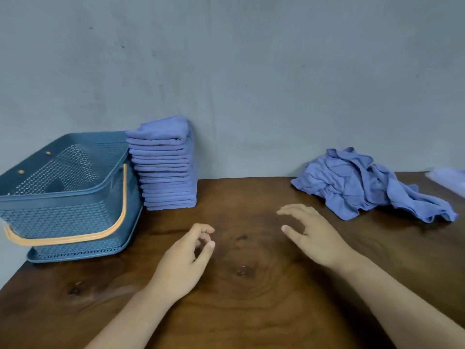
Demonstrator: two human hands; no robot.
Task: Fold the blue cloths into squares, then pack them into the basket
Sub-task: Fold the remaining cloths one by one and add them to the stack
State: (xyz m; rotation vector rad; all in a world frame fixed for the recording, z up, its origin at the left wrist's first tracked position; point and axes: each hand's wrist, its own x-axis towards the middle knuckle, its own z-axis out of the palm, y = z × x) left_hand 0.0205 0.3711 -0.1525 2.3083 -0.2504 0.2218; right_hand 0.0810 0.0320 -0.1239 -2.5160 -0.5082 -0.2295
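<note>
Hands first: your left hand (183,258) is over the wooden table (251,311), fingers loosely curled and gripping nothing; your right hand (310,235) is relaxed and spread, also empty. At your left, the folded blue cloths (166,170) stand stacked by the wall, just beside the basket (65,197). The crumpled blue cloths (362,182) lie heaped far right.

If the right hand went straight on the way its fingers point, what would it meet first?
The right hand would cross bare table, then probably meet the folded cloth stack; depth is unclear.
</note>
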